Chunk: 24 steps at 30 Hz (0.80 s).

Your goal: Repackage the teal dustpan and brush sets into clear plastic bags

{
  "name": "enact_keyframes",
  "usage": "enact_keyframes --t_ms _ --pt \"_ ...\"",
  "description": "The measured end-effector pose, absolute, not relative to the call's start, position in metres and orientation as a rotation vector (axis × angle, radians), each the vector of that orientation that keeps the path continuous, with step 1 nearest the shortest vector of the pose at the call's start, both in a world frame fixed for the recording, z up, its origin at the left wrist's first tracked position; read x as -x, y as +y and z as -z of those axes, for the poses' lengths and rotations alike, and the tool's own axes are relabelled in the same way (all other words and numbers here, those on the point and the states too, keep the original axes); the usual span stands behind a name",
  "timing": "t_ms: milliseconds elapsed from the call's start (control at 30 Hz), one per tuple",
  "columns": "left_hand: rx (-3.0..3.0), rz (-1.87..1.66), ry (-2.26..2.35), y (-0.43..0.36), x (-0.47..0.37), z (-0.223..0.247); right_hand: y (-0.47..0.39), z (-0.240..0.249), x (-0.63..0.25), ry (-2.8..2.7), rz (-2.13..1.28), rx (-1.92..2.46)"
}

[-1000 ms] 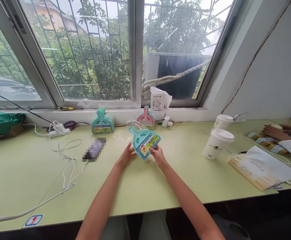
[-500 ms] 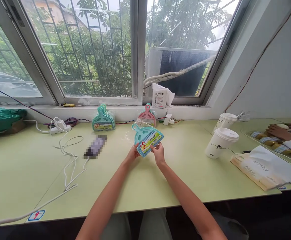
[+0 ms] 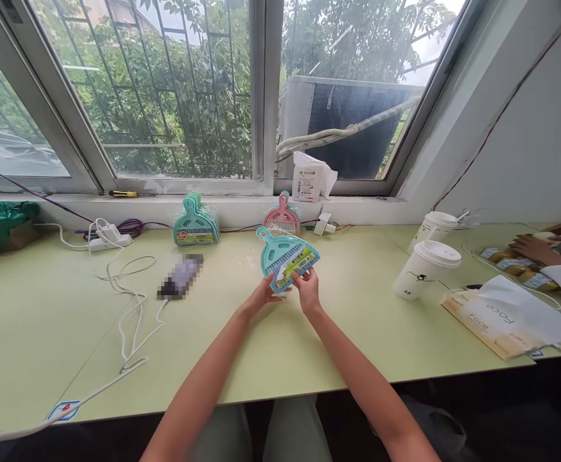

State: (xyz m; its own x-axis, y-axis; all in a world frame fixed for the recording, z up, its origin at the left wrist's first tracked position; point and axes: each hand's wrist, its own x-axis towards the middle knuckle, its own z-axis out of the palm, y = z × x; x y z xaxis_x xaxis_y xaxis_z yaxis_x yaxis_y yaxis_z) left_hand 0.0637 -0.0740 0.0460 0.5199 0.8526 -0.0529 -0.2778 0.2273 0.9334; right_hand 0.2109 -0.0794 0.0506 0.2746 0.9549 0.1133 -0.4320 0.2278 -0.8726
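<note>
A teal mini dustpan-and-brush set [image 3: 283, 247] in clear wrap is held tilted above the table, its handle up and to the left. Its blue bristles and a yellow-green printed label face me. My left hand [image 3: 262, 292] grips its lower left edge, with fingers partly hidden beneath it. My right hand [image 3: 308, 287] pinches the lower right edge, thumb on the label. Behind it, a pink dustpan set [image 3: 282, 215] leans against the wall under the sill. A row of several teal dustpan sets [image 3: 195, 222] stands further left.
White cables [image 3: 121, 308], a pixelated phone [image 3: 181, 277] and a power strip [image 3: 110, 240] lie on the left. Two white paper cups [image 3: 427, 273] and a tissue pack [image 3: 506, 321] are on the right. Another person's hands [image 3: 535, 247] are near jars at far right.
The held dustpan set has turned slightly and its wrap now hangs less over the top. My left fingers have shifted along the lower edge. The view has tilted slightly.
</note>
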Motion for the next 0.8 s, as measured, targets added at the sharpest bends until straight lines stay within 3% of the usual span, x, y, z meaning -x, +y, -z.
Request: enact_keyframes --t_ms 167,233,467,800 --pt "-1.209 -1.733 1.346 -0.075 -0.057 -0.054 -0.077 -0.047 -0.210 -0.765 -1.127 0.849" --pt "-1.503 -1.879 1.554 -0.079 -0.051 -0.062 -0.078 -0.047 -0.208 -0.804 -1.158 0.854" --pt "-2.326 -1.349 1.727 -0.087 -0.057 -0.067 -0.084 -0.044 -0.195 -0.968 -1.251 0.887" --pt "-2.531 -1.224 1.462 -0.094 -0.073 -0.052 -0.082 -0.040 -0.197 -0.867 -1.242 0.861"
